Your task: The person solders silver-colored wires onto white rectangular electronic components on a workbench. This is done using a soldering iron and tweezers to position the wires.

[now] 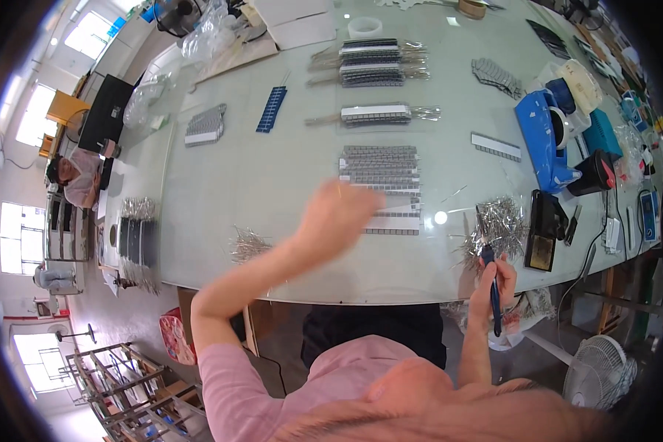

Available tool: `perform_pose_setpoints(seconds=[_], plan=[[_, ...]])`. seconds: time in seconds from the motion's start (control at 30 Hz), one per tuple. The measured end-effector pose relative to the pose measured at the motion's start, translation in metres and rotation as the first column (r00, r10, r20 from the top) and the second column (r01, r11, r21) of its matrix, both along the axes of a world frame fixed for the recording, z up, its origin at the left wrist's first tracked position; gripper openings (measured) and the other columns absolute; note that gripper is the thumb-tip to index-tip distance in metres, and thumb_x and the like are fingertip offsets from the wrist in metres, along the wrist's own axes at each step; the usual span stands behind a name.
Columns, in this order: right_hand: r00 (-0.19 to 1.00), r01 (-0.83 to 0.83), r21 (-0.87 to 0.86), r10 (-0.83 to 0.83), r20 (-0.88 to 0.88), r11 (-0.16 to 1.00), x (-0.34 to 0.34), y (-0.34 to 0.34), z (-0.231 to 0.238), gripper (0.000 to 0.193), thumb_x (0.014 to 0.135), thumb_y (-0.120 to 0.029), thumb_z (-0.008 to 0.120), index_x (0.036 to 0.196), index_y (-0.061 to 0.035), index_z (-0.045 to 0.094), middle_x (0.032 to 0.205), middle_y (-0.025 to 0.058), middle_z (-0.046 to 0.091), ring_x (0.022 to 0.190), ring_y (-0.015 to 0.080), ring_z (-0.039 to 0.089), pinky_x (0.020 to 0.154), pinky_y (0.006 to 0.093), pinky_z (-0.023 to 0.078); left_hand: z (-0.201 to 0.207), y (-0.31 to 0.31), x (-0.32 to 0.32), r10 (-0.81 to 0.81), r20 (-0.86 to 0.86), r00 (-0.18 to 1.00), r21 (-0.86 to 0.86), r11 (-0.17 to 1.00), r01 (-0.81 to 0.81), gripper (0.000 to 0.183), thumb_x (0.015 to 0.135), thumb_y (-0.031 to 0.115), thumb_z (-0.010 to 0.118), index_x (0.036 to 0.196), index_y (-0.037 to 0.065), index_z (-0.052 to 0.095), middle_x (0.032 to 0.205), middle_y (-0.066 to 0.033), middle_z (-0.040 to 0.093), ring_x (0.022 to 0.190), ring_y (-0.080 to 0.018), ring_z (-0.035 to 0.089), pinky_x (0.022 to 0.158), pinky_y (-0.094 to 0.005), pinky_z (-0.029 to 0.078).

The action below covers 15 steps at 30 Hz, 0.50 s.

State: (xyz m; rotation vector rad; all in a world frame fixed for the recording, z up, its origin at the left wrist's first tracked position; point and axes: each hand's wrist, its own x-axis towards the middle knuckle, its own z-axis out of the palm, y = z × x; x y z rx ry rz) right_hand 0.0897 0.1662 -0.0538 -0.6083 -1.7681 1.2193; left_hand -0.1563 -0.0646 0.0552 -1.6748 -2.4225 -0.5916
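My left hand point(339, 219) is over the middle of the table, above the lower rows of a stack of grey segmented strips point(379, 157). Its fingers are closed together; whatever they hold, if anything, is too small to make out. At the right, my right hand point(491, 283) is closed around a slim tool with a dark blue handle point(496, 302). The tool's narrow tip points away from me, into a heap of thin silvery wire pieces point(504, 227). A smaller heap of wires point(249, 245) lies beside my left forearm.
Bundled strips with wire ends point(376, 114) lie beyond the stack. A blue strip point(271, 110) and grey pieces point(206, 125) are farther left. A blue tape dispenser point(541, 140), black cup point(591, 174) and black tray point(541, 232) stand right. A fan point(602, 372) is below the table edge.
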Motion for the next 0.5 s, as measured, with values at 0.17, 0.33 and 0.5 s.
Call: perform_pose_setpoints(seconds=[0.17, 0.33, 0.5], plan=[[0.996, 0.025, 0.139, -0.037, 0.083, 0.99, -0.008, -0.003, 0.013, 0.01, 0.091, -0.001, 0.059, 0.1, 0.0017, 0.056, 0.09, 0.0077, 0.062, 0.081, 0.0153, 0.065, 0.112, 0.0412, 0.036, -0.018, 0.074, -0.135, 0.161, -0.268, 0.95, 0.255, 0.963, -0.091, 0.022, 0.085, 0.011, 0.063, 0.107, 0.011, 0.066, 0.102, -0.0045, 0.068, 0.098, -0.0249, 0.063, 0.087, -0.0416, 0.047], [0.992, 0.084, 0.182, -0.1, 0.078, 0.98, -0.012, -0.005, 0.012, 0.01, 0.084, -0.002, 0.067, 0.091, 0.0003, 0.06, 0.083, 0.0117, 0.063, 0.078, 0.023, 0.062, 0.103, 0.0464, 0.045, -0.048, 0.09, -0.163, 0.191, -0.286, 0.939, 0.042, 0.982, -0.186, 0.03, 0.088, 0.014, 0.064, 0.118, 0.01, 0.064, 0.114, -0.0052, 0.067, 0.109, -0.0252, 0.06, 0.093, -0.0421, 0.046], [0.988, 0.049, 0.195, -0.076, 0.132, 0.98, -0.008, -0.004, 0.019, 0.007, 0.089, -0.002, 0.06, 0.095, 0.0, 0.057, 0.085, 0.0075, 0.062, 0.078, 0.016, 0.062, 0.113, 0.0466, 0.034, -0.045, 0.076, -0.116, 0.154, -0.285, 0.946, 0.06, 0.988, -0.142, 0.038, 0.088, 0.019, 0.062, 0.125, 0.011, 0.059, 0.127, -0.0101, 0.059, 0.122, -0.0287, 0.053, 0.101, -0.0437, 0.041]])
